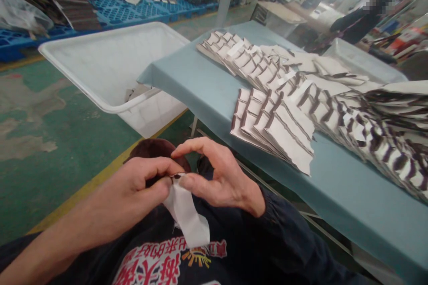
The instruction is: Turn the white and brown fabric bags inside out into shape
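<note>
In front of my chest, my left hand [143, 185] is closed in a pinch, thumb and index finger gripping the edge of a dark brown fabric piece [154, 148]. A white fabric strip [192, 222] hangs down from that edge over my dark shirt. My right hand [219, 178] is at the same spot, its thumb pressed on the top of the strip. Its index finger arches over to the brown fabric, and its other fingers are partly hidden. Most of the brown piece is behind my hands.
A table with a blue-grey cover [197, 80] stands at the right, bearing a small fanned stack of white panels with brown edges [284, 129] and a long overlapping row [267, 64]. A white plastic tub [80, 71] is at the left. A person [363, 20] is beyond the table.
</note>
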Action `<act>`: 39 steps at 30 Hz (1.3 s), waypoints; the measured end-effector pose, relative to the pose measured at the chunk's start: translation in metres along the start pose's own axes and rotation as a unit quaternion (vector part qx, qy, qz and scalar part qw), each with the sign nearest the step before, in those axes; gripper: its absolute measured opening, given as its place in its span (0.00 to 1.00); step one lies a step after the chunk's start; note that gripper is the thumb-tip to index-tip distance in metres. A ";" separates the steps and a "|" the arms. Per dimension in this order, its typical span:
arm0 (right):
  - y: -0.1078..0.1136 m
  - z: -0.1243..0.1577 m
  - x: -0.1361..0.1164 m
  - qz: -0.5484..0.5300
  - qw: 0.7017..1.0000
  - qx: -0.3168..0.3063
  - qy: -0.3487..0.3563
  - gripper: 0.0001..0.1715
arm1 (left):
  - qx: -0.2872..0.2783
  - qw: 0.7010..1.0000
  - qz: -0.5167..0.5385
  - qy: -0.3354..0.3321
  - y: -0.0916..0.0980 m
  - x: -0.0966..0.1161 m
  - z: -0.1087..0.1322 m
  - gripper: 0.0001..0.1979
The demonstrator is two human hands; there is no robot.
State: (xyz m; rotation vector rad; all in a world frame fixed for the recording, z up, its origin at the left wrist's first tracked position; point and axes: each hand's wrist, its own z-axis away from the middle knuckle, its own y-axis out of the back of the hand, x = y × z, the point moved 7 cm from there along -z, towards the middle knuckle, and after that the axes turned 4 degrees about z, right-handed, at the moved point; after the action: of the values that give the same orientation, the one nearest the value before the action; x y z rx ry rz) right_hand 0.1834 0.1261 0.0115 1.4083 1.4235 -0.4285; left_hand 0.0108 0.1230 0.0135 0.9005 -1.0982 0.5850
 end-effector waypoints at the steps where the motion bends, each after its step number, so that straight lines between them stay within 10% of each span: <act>1: -0.001 -0.003 -0.005 -0.003 1.000 -0.027 0.004 0.20 | -0.009 1.000 -0.004 -0.011 0.000 0.003 0.000 0.17; 8: -0.008 -0.014 -0.011 0.065 0.985 -0.154 -0.041 0.23 | 0.031 0.997 -0.034 -0.069 0.006 0.012 0.006 0.17; 26: -0.021 -0.003 0.002 -0.110 0.967 -0.124 -0.192 0.12 | 0.123 0.981 -0.115 -0.099 0.001 0.001 0.019 0.14; 39: -0.051 0.024 0.016 -0.382 0.847 -0.049 -0.366 0.33 | 0.133 0.940 -0.160 -0.271 -0.011 -0.035 0.030 0.16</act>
State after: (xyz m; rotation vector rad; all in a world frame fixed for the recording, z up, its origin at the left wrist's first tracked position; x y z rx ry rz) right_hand 0.1519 0.1022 -0.0311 0.4131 1.2566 -1.2332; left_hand -0.0085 0.0926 -0.0178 1.5024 -1.3410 0.2130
